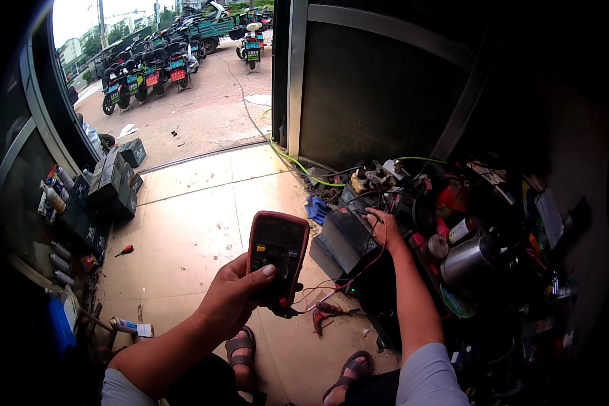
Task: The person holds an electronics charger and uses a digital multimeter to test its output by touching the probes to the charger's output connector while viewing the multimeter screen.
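Observation:
My left hand (240, 287) is closed round a multimeter (277, 254) with a red-brown rim and a dark screen, held upright with the thumb on its front. Thin red test leads (318, 288) hang from its lower end and run right. My right hand (384, 229) is closed in a pinch on a thin dark multimeter probe at the top of a dark grey battery (348, 237); the probe's tip is too small to make out. Red-handled pliers (326, 312) lie on the floor below the battery.
Tangled cables and tools crowd the right, beside a metal pot (468, 260). Blue gloves (316, 210) lie behind the battery. Stacked batteries (111, 179) stand left, near a screwdriver (124, 250) and a spray can (123, 325). Parked scooters (152, 71) show beyond the doorway.

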Tool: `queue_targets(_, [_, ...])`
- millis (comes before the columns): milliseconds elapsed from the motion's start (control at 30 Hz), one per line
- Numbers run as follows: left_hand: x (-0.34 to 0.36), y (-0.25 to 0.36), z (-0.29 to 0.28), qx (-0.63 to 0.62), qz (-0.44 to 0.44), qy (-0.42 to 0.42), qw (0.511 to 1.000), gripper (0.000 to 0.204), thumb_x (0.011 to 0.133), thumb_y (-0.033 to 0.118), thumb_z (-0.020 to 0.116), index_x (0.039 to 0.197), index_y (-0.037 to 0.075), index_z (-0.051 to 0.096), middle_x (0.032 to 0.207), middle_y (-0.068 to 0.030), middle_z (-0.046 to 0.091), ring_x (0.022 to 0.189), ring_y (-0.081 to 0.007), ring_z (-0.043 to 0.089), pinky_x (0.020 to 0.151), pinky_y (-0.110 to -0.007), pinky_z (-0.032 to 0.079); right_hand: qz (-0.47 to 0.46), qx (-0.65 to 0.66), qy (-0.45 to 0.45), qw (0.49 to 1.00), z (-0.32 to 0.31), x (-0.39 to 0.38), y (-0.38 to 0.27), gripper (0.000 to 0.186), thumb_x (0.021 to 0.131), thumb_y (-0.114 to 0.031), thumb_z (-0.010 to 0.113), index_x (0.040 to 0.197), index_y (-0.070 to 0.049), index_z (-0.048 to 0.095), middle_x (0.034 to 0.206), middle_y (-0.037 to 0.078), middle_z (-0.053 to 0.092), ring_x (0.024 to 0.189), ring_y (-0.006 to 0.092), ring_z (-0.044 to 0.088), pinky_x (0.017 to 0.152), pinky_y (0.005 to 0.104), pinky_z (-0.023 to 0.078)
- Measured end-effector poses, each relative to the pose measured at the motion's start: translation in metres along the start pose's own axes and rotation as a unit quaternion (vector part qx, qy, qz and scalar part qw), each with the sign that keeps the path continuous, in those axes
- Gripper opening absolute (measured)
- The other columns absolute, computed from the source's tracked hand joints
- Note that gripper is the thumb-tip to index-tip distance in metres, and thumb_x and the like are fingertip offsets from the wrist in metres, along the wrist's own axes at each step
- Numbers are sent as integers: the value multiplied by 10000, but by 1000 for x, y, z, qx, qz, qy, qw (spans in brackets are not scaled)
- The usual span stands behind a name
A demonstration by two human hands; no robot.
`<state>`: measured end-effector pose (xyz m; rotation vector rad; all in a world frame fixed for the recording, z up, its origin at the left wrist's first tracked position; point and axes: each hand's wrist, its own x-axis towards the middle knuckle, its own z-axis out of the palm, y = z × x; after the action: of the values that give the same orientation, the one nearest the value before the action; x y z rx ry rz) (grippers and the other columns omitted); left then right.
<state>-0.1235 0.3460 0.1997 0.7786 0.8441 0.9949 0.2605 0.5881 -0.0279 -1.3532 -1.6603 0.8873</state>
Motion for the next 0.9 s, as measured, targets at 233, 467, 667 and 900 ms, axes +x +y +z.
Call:
queue_targets(233, [5, -5, -7, -22, -22, -34, 999, 563, 1020, 263, 693, 1464, -13, 484, 1295, -197, 682, 1166, -356, 722, 963, -469, 613, -8, -2, 17, 1000, -4, -2, -2, 326, 1071, -127, 600, 1333, 50, 678, 1117, 164, 789, 1057, 183, 746, 909, 289, 561])
queue_targets(467, [4, -6, -8, -26, -17, -34, 999, 571, 1007, 244, 716, 1463, -9, 482, 1293, -196, 682, 1182, -362, 714, 958, -495, 614, -51, -11, 29, 998, -1, 2, 8, 329, 1074, -158, 603, 1340, 14, 689, 1072, 110, 799, 801, 110, 671, 706, 266, 521])
queue_targets(667, [6, -6, -7, -30, -9, -44, 999, 579, 1007, 259, 720, 1463, -6, 481, 1310, -197, 673, 1217, -360, 697, 967, -496, 612, -33, -3, 29, 999, -4, 1, 15, 332, 1071, -193, 615, 1345, -22, 695, 1033, 57, 804, 543, 50, 412, 518, 264, 391])
queue_targets(900, [5, -3, -5, -27, -23, -40, 999, 614, 985, 272, 749, 1461, -1, 473, 1298, -201, 670, 1217, -360, 697, 966, -508, 614, -33, 6, 27, 999, -4, 0, 12, 344, 1074, -190, 615, 1351, 2, 684, 1054, 86, 805, 732, 83, 614, 674, 259, 499])
